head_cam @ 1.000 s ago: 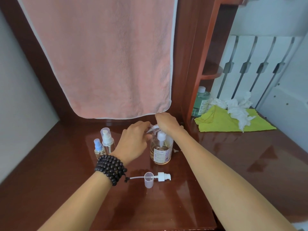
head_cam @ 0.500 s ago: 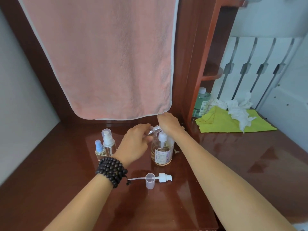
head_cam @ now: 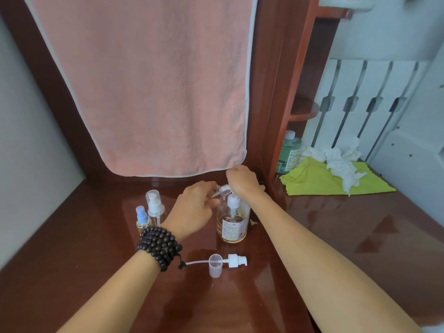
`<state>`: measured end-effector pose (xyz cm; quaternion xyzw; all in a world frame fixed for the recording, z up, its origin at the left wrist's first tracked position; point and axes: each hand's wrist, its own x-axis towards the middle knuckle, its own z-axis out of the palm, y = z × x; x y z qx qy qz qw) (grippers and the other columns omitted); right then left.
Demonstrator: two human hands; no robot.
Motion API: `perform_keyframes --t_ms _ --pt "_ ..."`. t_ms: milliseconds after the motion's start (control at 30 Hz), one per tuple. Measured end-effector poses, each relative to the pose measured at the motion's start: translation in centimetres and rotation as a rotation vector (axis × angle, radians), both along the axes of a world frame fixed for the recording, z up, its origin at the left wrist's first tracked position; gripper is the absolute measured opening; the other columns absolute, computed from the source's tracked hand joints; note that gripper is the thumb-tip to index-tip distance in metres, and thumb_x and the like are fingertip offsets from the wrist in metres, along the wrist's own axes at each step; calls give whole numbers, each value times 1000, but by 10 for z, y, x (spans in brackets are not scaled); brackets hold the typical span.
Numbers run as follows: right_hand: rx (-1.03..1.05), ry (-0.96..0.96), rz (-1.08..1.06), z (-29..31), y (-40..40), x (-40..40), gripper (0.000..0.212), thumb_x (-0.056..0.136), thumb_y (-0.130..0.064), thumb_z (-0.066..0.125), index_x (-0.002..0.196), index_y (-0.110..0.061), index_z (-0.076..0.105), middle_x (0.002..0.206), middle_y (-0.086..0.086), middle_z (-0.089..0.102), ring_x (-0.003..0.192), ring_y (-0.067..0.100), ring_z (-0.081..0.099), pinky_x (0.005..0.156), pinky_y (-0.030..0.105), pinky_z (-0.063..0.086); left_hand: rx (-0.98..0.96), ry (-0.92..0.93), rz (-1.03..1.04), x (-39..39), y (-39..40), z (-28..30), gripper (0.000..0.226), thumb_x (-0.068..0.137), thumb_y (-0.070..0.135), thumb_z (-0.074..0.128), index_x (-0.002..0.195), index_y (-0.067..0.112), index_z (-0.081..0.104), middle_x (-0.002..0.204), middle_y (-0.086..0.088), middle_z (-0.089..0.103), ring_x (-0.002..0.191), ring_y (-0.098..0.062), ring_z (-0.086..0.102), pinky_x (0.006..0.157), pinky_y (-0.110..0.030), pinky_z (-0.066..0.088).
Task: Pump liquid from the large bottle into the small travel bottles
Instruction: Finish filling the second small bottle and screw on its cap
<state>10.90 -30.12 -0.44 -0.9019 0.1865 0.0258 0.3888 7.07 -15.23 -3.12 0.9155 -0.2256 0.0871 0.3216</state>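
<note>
The big bottle [head_cam: 232, 224] stands upright on the brown bench [head_cam: 336, 236], near the back, below the hem of a pink towel [head_cam: 149, 87]. It holds amber liquid in its lower part and carries a white pump [head_cam: 232, 202] on top.

The left hand [head_cam: 192, 212], with a dark bead bracelet [head_cam: 158, 246] on its wrist, has its grip curled round a small clear bottle [head_cam: 217, 192], which is tilted with its threaded neck pointing up and right, just beside the pump head. The bottle's body is mostly hidden inside the fingers.

The right hand [head_cam: 241, 181] sits above the pump with its fingers bent down over the pump head; whether they press it or only touch it cannot be told, and the grip looks closed around the pump top.

Left of the big bottle stand 2 more travel bottles, close together: a taller clear one [head_cam: 155, 207] with a white pump under a clear cap, and a shorter one [head_cam: 142, 218] with a blue sprayer.

Nearer the person, a loose white pump [head_cam: 236, 260] with a thin tube lies flat on the bench, and a clear cap [head_cam: 215, 265] lies across that tube.

At right, past a wooden upright, a yellow cloth [head_cam: 319, 181] lies on the bench with crumpled white tissue [head_cam: 341, 162] on it, and a green bottle [head_cam: 288, 152] stands behind.
</note>
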Motion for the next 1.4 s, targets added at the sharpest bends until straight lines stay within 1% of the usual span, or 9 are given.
perform_keyframes --t_ms 100,367,500,600,700,967,1167,1267,1400 --pt "-34 -30 32 -2 1 4 27 100 -19 33 115 -16 56 115 5 58 110 30 48 109 51 24 6 -7 8 1 0 0 32 90 17 62 122 16 59 101 3 59 96 -22 59 88 -45 49" --pt "1 69 -34 -9 4 -4 39 103 -17 33 137 -11 53 144 15 53 139 38 41 117 56 16 29 -1 13 -7 -6 -12 15 87 10 59 102 11 60 97 -2 62 92 -26 59 82 -48 50" --pt "14 38 7 -2 1 -7 38 103 -24 32 131 -14 56 136 11 57 130 35 47 114 54 20 21 -9 -2 -6 -2 -4 18 89 13 61 106 15 59 91 6 54 89 -23 56 83 -47 49" --pt "32 0 25 1 1 -2 39 104 -31 29 128 -16 56 126 8 58 122 33 49 112 53 20 26 -6 -6 -3 -2 3 33 90 17 60 123 15 57 103 3 58 99 -25 58 88 -50 49" --pt "62 26 16 -5 4 0 32 97 -25 31 112 -14 57 128 11 60 120 36 52 115 56 28 48 -19 3 -2 -3 -1 29 90 16 59 119 16 57 101 2 57 99 -26 58 87 -52 49" --pt "24 113 -17 -10 4 -2 39 98 -16 33 129 -10 56 124 7 51 130 36 46 116 55 21 71 -18 20 -7 -7 -8 24 89 13 58 113 14 59 102 -1 59 97 -26 59 85 -50 50" --pt "12 35 10 -1 0 -2 41 102 -31 28 127 -15 56 125 8 57 123 34 49 109 55 22 73 -25 10 -4 -4 4 23 91 16 57 115 18 57 100 4 56 98 -24 56 87 -52 47" --pt "18 65 9 -9 -1 0 41 98 -25 28 123 -13 57 127 8 57 124 33 49 112 54 25 109 -21 28 -6 -7 1 30 92 15 57 123 16 56 108 0 58 103 -26 57 89 -51 47" --pt "5 114 -29 -16 5 1 44 96 -19 26 127 -12 56 129 9 53 131 33 46 112 58 21 94 -19 30 -8 -8 -9 23 90 14 59 113 17 58 95 6 52 95 -26 59 83 -51 50"
